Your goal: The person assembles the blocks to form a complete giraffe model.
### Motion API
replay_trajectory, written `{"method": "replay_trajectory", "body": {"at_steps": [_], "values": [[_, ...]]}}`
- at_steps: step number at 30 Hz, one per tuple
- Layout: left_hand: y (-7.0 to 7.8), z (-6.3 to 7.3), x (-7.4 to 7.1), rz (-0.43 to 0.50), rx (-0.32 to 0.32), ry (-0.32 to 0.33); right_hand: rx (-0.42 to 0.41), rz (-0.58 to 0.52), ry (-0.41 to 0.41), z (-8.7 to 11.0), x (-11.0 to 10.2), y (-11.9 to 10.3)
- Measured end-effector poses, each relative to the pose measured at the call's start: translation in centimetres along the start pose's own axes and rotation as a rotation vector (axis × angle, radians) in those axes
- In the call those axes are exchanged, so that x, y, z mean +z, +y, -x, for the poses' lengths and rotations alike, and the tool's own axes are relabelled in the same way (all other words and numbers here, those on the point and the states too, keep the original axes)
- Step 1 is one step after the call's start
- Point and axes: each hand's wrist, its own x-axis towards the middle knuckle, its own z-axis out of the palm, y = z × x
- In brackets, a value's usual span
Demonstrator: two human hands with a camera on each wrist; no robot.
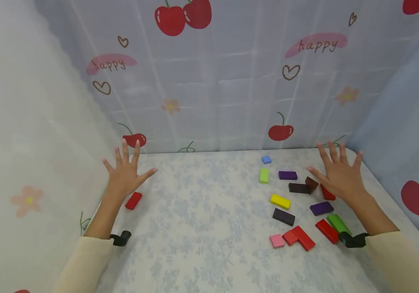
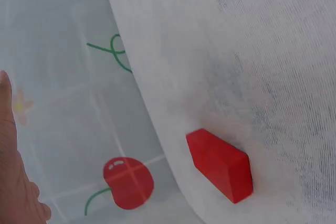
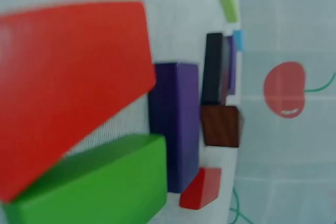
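Observation:
Both hands are raised over the table with fingers straight and spread, holding nothing. On the left side, my left hand point(image 1: 122, 177) is nearest to a single red block point(image 1: 134, 201); the left wrist view shows that red block point(image 2: 220, 165) lying close to the table's edge. My right hand point(image 1: 343, 179) hovers at the far right above a scatter of blocks. It partly covers a red block point(image 1: 327, 193), with a brown block point(image 1: 311, 184) just left of it. Nearer the wrist lie a purple block point(image 1: 321, 208), a green block point(image 1: 339, 224) and a long red block point(image 1: 327, 231).
More blocks lie right of centre: yellow point(image 1: 280, 201), black point(image 1: 284, 217), pink point(image 1: 277, 241), light green point(image 1: 264, 176) and blue point(image 1: 266, 159), among several others. A pale patterned cloth point(image 1: 202, 228) covers the table. Printed curtains point(image 1: 217, 81) enclose the back and sides.

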Motion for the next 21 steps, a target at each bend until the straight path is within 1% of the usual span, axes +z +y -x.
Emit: {"method": "replay_trajectory", "body": {"at_steps": [3,5,8,10,14,18,21], "values": [[1.8,0.3,-0.4,0.021,0.068,0.041,-0.017,-0.073,0.007,0.8,-0.8,-0.4],[3.4,0.8,-0.7,0.042,0.115,0.061,-0.043,-0.135,0.023,1.5,-1.5,-0.9],[6.0,1.4,-0.8,0.073,0.184,0.067,-0.068,-0.188,0.046,2.9,-2.6,-1.8],[7.9,2.0,-0.9,0.093,0.222,0.058,-0.069,-0.210,0.050,3.9,-3.2,-2.5],[11.3,3.1,-0.7,0.119,0.305,0.038,-0.066,-0.229,0.048,6.0,-4.0,-3.7],[14.3,4.4,-0.4,0.147,0.387,0.007,-0.085,-0.244,0.061,7.7,-4.2,-4.5],[16.2,5.3,0.1,0.185,0.449,-0.008,-0.087,-0.259,0.042,9.0,-4.3,-5.0]]}}
